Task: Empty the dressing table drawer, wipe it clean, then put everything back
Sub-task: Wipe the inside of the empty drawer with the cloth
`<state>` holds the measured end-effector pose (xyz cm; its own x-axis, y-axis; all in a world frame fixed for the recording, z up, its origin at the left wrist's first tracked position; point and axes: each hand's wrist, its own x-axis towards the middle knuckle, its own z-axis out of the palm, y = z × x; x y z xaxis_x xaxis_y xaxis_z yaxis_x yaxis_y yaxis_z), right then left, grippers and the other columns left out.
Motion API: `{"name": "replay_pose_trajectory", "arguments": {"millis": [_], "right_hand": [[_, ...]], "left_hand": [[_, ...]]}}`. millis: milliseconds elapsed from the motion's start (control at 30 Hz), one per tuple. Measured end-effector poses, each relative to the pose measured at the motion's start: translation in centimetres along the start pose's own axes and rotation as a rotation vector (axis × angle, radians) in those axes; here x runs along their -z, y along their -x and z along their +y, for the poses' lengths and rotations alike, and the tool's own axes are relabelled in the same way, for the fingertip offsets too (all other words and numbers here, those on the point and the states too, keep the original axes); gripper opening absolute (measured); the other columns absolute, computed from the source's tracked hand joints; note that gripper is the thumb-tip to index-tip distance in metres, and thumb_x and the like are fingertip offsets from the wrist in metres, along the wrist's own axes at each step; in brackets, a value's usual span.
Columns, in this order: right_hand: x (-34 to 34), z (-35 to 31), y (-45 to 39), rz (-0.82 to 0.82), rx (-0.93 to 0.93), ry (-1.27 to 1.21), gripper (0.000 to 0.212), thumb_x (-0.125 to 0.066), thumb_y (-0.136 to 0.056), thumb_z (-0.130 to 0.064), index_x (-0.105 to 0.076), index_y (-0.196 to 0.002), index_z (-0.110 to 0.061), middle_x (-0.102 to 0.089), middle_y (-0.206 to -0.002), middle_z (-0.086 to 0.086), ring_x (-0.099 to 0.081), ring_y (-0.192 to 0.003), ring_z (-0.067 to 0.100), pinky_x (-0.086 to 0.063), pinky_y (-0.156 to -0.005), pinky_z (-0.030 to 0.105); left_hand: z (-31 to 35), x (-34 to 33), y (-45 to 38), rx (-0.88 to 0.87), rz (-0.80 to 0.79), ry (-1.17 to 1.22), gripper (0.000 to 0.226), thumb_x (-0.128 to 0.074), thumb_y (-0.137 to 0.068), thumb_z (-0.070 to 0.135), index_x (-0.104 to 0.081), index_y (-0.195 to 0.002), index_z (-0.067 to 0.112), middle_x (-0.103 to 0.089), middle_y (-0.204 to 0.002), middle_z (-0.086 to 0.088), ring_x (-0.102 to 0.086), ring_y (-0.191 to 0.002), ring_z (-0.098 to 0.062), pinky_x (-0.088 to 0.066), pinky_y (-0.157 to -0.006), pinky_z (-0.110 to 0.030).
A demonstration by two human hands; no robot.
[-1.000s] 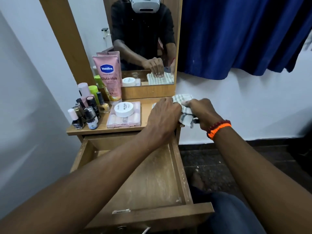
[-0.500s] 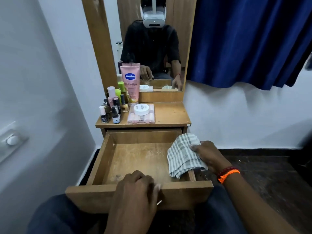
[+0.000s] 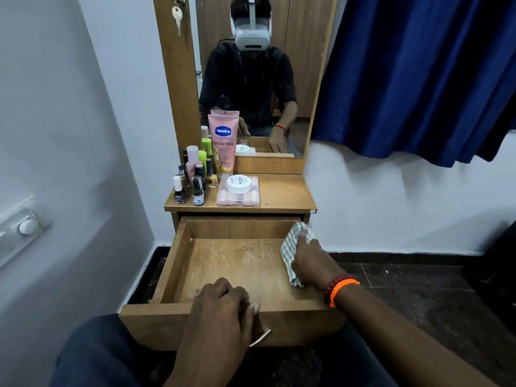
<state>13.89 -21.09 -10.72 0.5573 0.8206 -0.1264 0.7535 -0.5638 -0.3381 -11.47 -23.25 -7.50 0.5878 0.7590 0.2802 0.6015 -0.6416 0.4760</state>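
Fingers of the left hand (image 3: pixel 223 311) curl over the drawer front (image 3: pixel 156 328) at lower centre, grasping it beside the metal handle (image 3: pixel 261 337), much as half a second ago. Right of centre, the right hand (image 3: pixel 310 261) clutches the checked cloth (image 3: pixel 290 247), now pushed farther back along the right inner wall of the empty drawer (image 3: pixel 231 263). Beyond, bottles (image 3: pixel 195 177), a pink tube (image 3: pixel 223 143) and a white jar (image 3: pixel 238 183) stand on the tabletop (image 3: pixel 282 194).

Drawer (image 3: pixel 223 263) is pulled wide open, bare wooden floor streaked with pale dust. Checked cloth (image 3: pixel 291 247) is bunched against its inner wall at three o'clock.
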Motion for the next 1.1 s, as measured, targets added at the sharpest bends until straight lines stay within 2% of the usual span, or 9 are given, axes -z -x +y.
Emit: {"name": "replay_pose_trajectory", "arguments": {"millis": [133,400,500,567,633,767,867,1000,1100], "right_hand": [[1.3,-1.4,-2.5,0.027,0.014,0.063,0.075,-0.039,-0.099,-0.01,0.001,-0.163,-0.008,-0.033,-0.155,0.028,-0.053,-0.128,0.047,-0.045,-0.102,0.048],[2.4,-1.0,2.9,-0.034,0.017,0.18,0.068,-0.036,-0.105,-0.016,-0.003,-0.164,-0.006,-0.059,-0.133,0.024,-0.061,-0.119,0.039,-0.049,-0.095,0.044],[2.9,-2.1,5.7,-0.178,-0.076,0.247,0.072,-0.045,-0.107,-0.022,-0.004,-0.162,-0.002,-0.052,-0.144,0.021,-0.056,-0.131,0.036,-0.046,-0.107,0.045],[3.7,-2.6,7.4,-0.237,-0.113,0.291,0.058,-0.049,-0.106,-0.024,-0.029,-0.154,0.0,-0.052,-0.145,0.018,-0.054,-0.133,0.034,-0.045,-0.108,0.043],[4.3,-2.6,8.3,-0.258,-0.061,0.351,0.035,-0.043,-0.106,-0.02,-0.051,-0.136,-0.004,-0.058,-0.136,0.017,-0.06,-0.123,0.034,-0.049,-0.099,0.041],[4.0,-3.0,6.2,-0.301,-0.106,0.362,0.046,-0.049,-0.106,-0.021,-0.042,-0.145,0.003,-0.054,-0.143,0.022,-0.056,-0.13,0.034,-0.047,-0.103,0.037],[2.6,-2.4,3.1,-0.135,-0.046,0.237,0.067,-0.057,-0.103,-0.017,-0.024,-0.157,0.006,-0.057,-0.139,0.024,-0.06,-0.125,0.034,-0.05,-0.101,0.034],[0.9,-3.0,-0.5,0.1,0.065,0.181,0.064,-0.043,-0.103,-0.01,-0.017,-0.159,0.004,-0.047,-0.146,0.033,-0.05,-0.134,0.045,-0.047,-0.107,0.047],[0.0,-4.0,-2.5,0.146,0.072,0.21,0.057,-0.038,-0.103,-0.011,-0.024,-0.157,0.005,-0.034,-0.158,0.033,-0.031,-0.149,0.046,-0.032,-0.12,0.053]], "left_hand": [[0.1,-0.1,-0.3,0.023,0.014,0.014,0.025,-0.05,-0.095,0.056,-0.063,-0.104,0.037,-0.044,-0.098,0.016,-0.043,-0.1,-0.004,-0.041,-0.091,-0.024],[-0.7,-0.9,-0.4,0.013,-0.004,-0.014,0.031,-0.041,-0.093,0.061,-0.059,-0.105,0.039,-0.042,-0.1,0.012,-0.044,-0.103,-0.008,-0.04,-0.092,-0.025],[-0.8,-1.2,-1.0,-0.003,-0.021,-0.085,0.019,-0.056,-0.08,0.056,-0.062,-0.083,0.038,-0.047,-0.084,0.011,-0.055,-0.081,-0.013,-0.052,-0.07,-0.032],[-1.1,-1.2,-1.1,0.014,-0.023,-0.076,0.015,-0.063,-0.071,0.052,-0.061,-0.072,0.038,-0.045,-0.074,0.01,-0.054,-0.068,-0.013,-0.051,-0.057,-0.032],[-1.5,-1.7,-1.1,0.015,-0.025,-0.097,0.017,-0.06,-0.073,0.054,-0.06,-0.073,0.038,-0.043,-0.075,0.011,-0.052,-0.07,-0.013,-0.05,-0.06,-0.032],[-0.8,-1.3,-1.5,-0.005,0.02,-0.134,0.021,-0.054,-0.075,0.056,-0.06,-0.076,0.036,-0.044,-0.078,0.01,-0.054,-0.074,-0.013,-0.051,-0.063,-0.031],[-0.1,-1.1,-1.5,-0.004,0.011,-0.142,0.018,-0.054,-0.084,0.055,-0.06,-0.086,0.038,-0.044,-0.088,0.01,-0.052,-0.087,-0.012,-0.048,-0.076,-0.029],[0.0,-1.0,-1.8,-0.024,0.037,-0.146,0.018,-0.055,-0.087,0.057,-0.06,-0.089,0.039,-0.047,-0.092,0.01,-0.055,-0.092,-0.011,-0.044,-0.08,-0.028],[-0.5,-1.4,-2.1,-0.024,0.038,-0.128,0.019,-0.066,-0.073,0.056,-0.059,-0.073,0.038,-0.045,-0.077,0.01,-0.057,-0.072,-0.012,-0.047,-0.064,-0.027]]}}
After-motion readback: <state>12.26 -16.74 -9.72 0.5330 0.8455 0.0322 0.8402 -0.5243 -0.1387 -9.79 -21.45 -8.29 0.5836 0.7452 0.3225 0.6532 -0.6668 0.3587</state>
